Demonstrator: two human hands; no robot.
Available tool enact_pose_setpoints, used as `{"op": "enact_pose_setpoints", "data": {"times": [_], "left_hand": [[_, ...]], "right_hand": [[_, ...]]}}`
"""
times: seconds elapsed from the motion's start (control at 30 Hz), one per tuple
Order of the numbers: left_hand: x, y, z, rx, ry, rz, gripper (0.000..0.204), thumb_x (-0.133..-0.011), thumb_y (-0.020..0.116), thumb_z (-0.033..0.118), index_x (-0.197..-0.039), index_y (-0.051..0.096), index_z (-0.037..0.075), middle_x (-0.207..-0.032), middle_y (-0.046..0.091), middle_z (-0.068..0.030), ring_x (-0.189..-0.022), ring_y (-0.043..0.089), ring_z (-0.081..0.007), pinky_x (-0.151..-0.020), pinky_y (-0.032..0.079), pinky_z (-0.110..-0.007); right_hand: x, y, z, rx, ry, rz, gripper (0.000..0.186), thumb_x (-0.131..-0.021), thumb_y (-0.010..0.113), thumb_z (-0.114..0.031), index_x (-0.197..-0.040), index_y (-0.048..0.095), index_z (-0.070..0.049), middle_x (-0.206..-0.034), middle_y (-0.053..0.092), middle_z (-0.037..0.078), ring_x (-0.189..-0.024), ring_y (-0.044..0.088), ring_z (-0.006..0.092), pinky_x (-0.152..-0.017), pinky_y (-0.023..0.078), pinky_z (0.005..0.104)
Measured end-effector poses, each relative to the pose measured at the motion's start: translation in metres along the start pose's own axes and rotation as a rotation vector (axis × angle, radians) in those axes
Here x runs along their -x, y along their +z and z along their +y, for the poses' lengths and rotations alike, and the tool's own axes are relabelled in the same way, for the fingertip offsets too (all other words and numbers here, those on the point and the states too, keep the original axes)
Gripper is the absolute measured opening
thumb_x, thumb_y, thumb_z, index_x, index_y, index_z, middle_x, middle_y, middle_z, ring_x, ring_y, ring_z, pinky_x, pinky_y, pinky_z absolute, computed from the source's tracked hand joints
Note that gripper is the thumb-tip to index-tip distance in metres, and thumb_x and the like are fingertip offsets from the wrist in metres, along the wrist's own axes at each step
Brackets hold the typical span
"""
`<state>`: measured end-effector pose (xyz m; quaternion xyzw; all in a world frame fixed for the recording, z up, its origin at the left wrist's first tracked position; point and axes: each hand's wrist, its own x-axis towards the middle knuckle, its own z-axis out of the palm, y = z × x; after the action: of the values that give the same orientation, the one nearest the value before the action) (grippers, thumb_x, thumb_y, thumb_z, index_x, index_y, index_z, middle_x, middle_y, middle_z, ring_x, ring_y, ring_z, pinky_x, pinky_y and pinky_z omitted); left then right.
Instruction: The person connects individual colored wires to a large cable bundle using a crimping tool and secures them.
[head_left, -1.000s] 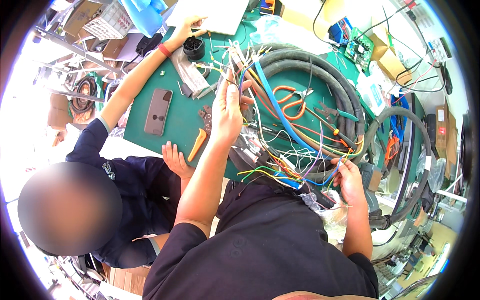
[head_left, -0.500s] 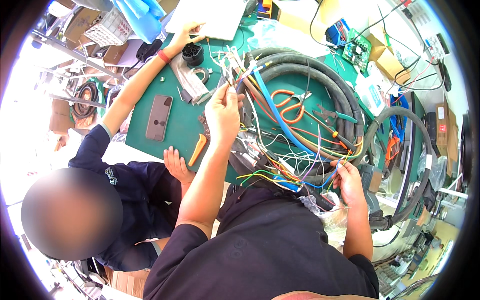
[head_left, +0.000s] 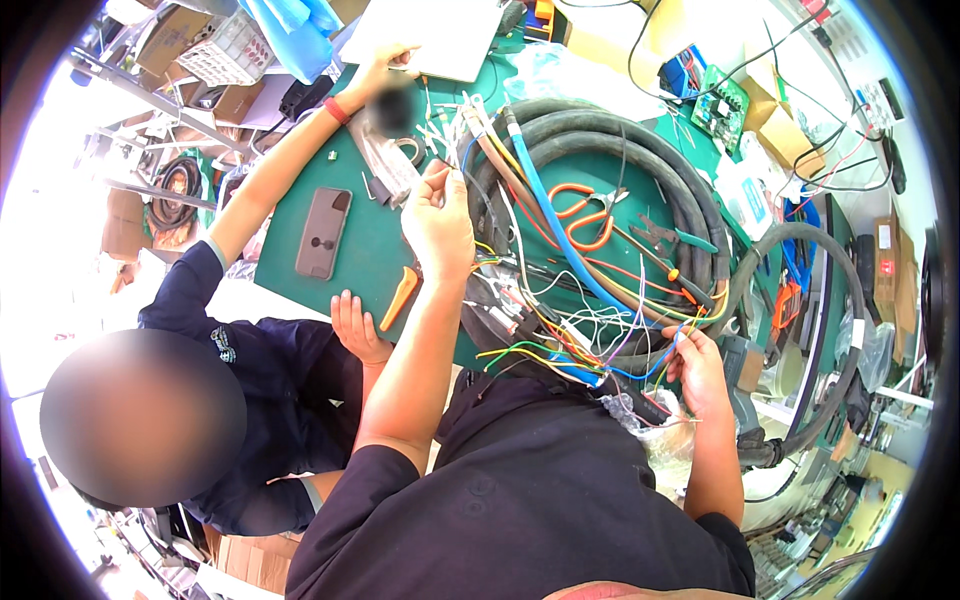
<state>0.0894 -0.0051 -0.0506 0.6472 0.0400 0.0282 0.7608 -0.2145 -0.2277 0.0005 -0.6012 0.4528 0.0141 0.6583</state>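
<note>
My left hand is raised over the green mat, fingers pinched on a thin white wire from the wire bundle. My right hand grips a bunch of coloured wires at the near edge of the bench. Between the two hands the loose wires fan out over a coil of thick grey hose. A blue cable runs diagonally through the tangle.
A person in a dark blue shirt sits at my left, one hand on the mat edge by an orange-handled tool, the other near white paper. A phone, orange-handled pliers, a circuit board lie around.
My left hand has lifted and moved farther from me along the wires, toward the white wire ends. The right hand has stayed on the coloured wires.
</note>
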Motion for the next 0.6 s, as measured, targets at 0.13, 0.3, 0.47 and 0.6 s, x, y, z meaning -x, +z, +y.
{"op": "enact_pose_setpoints", "data": {"times": [0.13,0.3,0.47,0.6], "left_hand": [[0.004,-0.004,0.010,-0.721,0.552,0.147,0.018,-0.087,0.069,0.014,-0.093,0.066,-0.002,-0.113,0.060,-0.0090,-0.100,0.058,-0.0168,-0.088,0.045,-0.028],[0.002,-0.006,0.020,-0.356,0.235,0.028,0.015,-0.086,0.069,0.016,-0.086,0.067,0.001,-0.081,0.062,-0.0051,-0.070,0.052,-0.0109,-0.066,0.044,-0.027],[0.012,0.002,0.034,-0.080,0.072,-0.102,0.017,-0.091,0.065,0.018,-0.091,0.062,0.001,-0.065,0.052,0.0045,-0.056,0.040,-0.0018,-0.052,0.036,-0.020],[0.026,0.007,0.054,0.099,0.027,-0.205,0.017,-0.094,0.060,0.015,-0.103,0.059,0.001,-0.065,0.050,0.0050,-0.056,0.040,-0.0001,-0.049,0.031,-0.017]], "right_hand": [[0.001,0.000,0.001,-0.008,0.001,0.022,0.021,-0.095,0.052,-0.017,-0.105,0.062,-0.001,-0.069,0.060,0.004,-0.050,0.052,0.0091,-0.045,0.043,0.0217],[0.001,0.000,0.002,-0.022,0.006,0.015,0.020,-0.095,0.052,-0.017,-0.105,0.062,-0.001,-0.069,0.060,0.004,-0.049,0.052,0.0093,-0.044,0.043,0.0221],[0.000,-0.001,0.002,-0.013,-0.001,0.010,0.020,-0.095,0.053,-0.017,-0.103,0.062,-0.001,-0.067,0.059,0.004,-0.049,0.052,0.0091,-0.043,0.043,0.0218],[0.000,-0.001,0.003,-0.022,-0.017,0.005,0.020,-0.094,0.054,-0.018,-0.102,0.062,-0.002,-0.067,0.059,0.003,-0.048,0.052,0.0090,-0.043,0.043,0.0218]]}}
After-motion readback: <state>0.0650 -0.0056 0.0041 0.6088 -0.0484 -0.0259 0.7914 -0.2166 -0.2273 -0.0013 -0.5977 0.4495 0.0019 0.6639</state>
